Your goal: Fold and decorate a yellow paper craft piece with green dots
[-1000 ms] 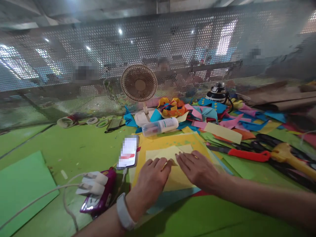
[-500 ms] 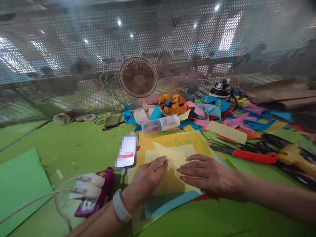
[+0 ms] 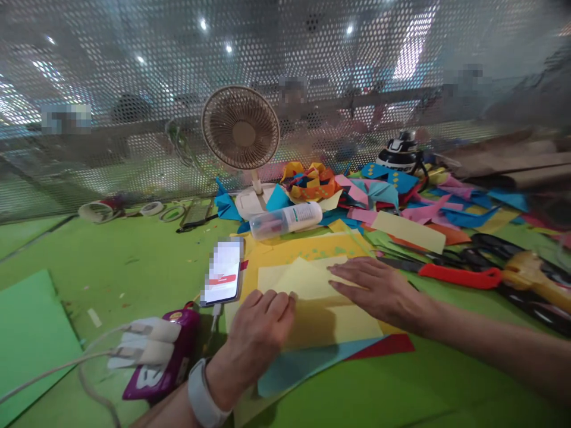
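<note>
A folded sheet of pale yellow paper (image 3: pixel 312 285) lies on a stack of coloured paper, with a pointed flap toward the far side. My left hand (image 3: pixel 261 324) is closed, its fingers curled at the sheet's left side; the fingertips are partly hidden. Flat on the sheet's right part rests my right hand (image 3: pixel 379 291), fingers stretched out. Beneath are an orange-yellow sheet (image 3: pixel 285 246), a light blue sheet (image 3: pixel 292 371) and a red sheet (image 3: pixel 390 346).
Left of the stack lie a phone (image 3: pixel 225 270) on a cable and a purple power bank (image 3: pixel 182 339) with white plugs. Behind are a clear-capped bottle (image 3: pixel 288 220) and a fan (image 3: pixel 243 131). To the right lie a red-handled cutter (image 3: pixel 459 275) and scissors (image 3: pixel 491 246).
My left hand has curled its fingers and moved slightly left and toward me. My right hand has slid a little away from me, its fingers flatter. The camera view has shifted slightly.
</note>
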Motion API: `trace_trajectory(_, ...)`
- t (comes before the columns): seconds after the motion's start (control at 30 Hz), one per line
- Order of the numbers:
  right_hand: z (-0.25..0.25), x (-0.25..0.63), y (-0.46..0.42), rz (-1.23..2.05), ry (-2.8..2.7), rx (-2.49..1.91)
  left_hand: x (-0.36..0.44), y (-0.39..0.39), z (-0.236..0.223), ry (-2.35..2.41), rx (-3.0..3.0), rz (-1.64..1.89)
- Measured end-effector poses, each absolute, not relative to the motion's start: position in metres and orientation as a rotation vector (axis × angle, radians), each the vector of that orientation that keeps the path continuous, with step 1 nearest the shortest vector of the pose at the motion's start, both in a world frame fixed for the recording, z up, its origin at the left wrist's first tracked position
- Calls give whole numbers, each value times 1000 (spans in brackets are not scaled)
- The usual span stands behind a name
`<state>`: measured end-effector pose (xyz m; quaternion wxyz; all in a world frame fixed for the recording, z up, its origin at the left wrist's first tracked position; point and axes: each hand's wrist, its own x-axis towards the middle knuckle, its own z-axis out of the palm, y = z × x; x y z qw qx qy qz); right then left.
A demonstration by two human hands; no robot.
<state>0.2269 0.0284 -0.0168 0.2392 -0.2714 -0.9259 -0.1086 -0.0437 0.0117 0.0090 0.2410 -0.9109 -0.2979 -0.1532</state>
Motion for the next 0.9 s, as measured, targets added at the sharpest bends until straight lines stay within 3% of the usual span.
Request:
trace_trajectory(0.2, -23, 210, 25, -129, -2609, -850, -36, 12, -7, -949, -2697, -359)
trace_trajectory(0.5, -21, 191, 19, 158, -2539, -1094, -39, 26, -9, -1490, -3126, -681)
trace_trajectory(0.77, -10, 182, 11, -24, -2603, -1146, -37, 32, -14, -1535, -3171, -765)
trace_trajectory(0.9, -9, 178, 12, 39, -2598, -1174, -37, 31, -12, -1575, -3175, -743)
